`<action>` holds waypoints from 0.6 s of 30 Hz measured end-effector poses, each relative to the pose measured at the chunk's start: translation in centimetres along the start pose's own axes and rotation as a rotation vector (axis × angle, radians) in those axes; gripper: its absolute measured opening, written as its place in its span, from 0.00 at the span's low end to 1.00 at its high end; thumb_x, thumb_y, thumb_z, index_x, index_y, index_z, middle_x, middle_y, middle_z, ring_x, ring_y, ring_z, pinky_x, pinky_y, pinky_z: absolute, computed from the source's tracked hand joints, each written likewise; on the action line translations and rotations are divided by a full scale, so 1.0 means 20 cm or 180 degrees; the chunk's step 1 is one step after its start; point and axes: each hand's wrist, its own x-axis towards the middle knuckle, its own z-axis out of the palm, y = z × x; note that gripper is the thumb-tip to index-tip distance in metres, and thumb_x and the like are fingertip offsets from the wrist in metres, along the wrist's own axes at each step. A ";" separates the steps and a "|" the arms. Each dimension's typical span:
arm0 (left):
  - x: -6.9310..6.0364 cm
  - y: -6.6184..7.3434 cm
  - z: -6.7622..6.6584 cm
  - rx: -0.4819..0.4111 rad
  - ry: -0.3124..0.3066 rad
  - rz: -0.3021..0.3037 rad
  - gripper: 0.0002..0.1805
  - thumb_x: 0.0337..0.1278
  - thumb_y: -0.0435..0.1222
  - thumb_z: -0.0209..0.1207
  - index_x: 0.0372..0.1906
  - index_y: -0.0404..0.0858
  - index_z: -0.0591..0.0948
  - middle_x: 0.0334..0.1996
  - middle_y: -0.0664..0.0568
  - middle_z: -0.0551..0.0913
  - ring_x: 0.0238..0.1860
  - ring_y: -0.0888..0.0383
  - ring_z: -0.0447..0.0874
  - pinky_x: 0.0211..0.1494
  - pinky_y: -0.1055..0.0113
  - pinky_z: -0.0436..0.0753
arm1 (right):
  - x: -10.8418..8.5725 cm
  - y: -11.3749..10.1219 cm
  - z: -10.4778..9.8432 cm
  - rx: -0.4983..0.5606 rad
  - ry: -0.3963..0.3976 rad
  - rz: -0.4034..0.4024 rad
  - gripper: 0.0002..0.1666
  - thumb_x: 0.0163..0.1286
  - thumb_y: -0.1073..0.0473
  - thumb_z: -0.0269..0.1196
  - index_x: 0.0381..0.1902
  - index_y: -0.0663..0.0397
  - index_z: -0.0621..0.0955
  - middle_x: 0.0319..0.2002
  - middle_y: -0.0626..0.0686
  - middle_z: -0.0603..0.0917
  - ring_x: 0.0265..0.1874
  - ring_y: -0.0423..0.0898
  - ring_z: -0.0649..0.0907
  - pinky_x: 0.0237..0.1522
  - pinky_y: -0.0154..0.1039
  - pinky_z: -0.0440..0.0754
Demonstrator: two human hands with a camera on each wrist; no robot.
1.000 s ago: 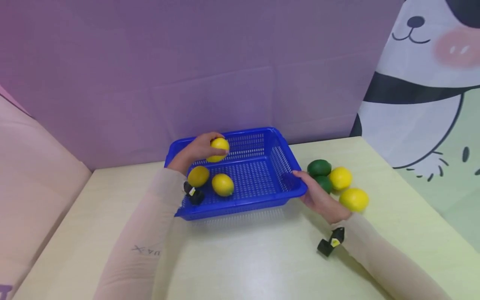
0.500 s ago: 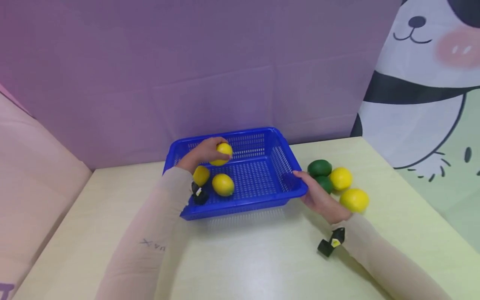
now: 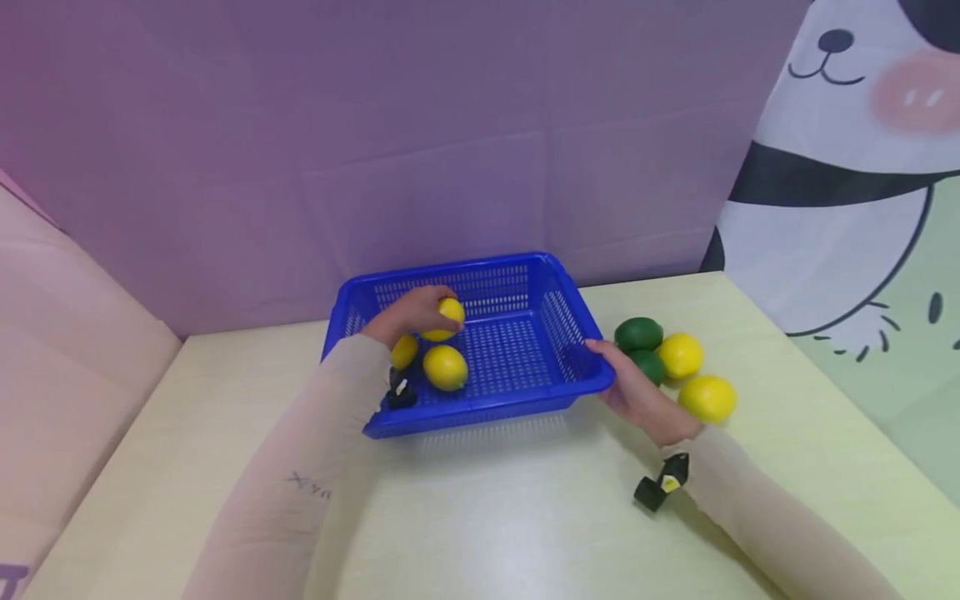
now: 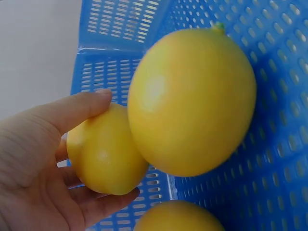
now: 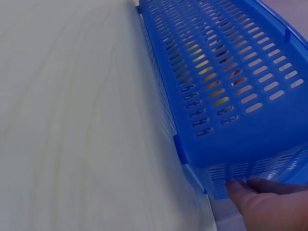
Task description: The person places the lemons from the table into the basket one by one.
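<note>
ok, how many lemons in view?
5: one lemon in the left hand, two lemons in the basket, two more lemons on the table. The left arm may hide others.

- Inside the blue basket (image 3: 480, 410): one lemon (image 3: 403, 351), partly hidden by the left sleeve (image 3: 322, 433).
- Right of the basket: panda print (image 3: 825, 267), cut off above.

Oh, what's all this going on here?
A person's left hand is holding a yellow oval lemon inside a blue plastic basket with slotted walls, where two more yellow lemons lie. The right hand grips the basket on its right side. Two dark green oval fruits and two other yellow lemons lie on the pale table, to the basket's right.
</note>
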 end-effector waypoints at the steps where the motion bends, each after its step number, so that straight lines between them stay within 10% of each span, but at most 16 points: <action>1: 0.00 0.00 0.00 0.0022 -0.0010 0.0005 0.32 0.54 0.45 0.64 0.63 0.39 0.69 0.59 0.45 0.73 0.57 0.46 0.70 0.63 0.50 0.68 | 0.00 0.00 0.00 0.0005 -0.0001 0.0000 0.26 0.74 0.49 0.47 0.61 0.58 0.58 0.41 0.44 0.83 0.37 0.36 0.82 0.41 0.26 0.79; 18: 0.01 -0.02 0.04 0.0179 -0.0219 -0.0100 0.34 0.55 0.46 0.62 0.66 0.38 0.67 0.61 0.43 0.71 0.60 0.46 0.68 0.65 0.51 0.65 | -0.01 -0.01 0.01 -0.0014 -0.0021 -0.0014 0.31 0.74 0.48 0.47 0.65 0.60 0.56 0.44 0.44 0.81 0.40 0.37 0.81 0.45 0.27 0.78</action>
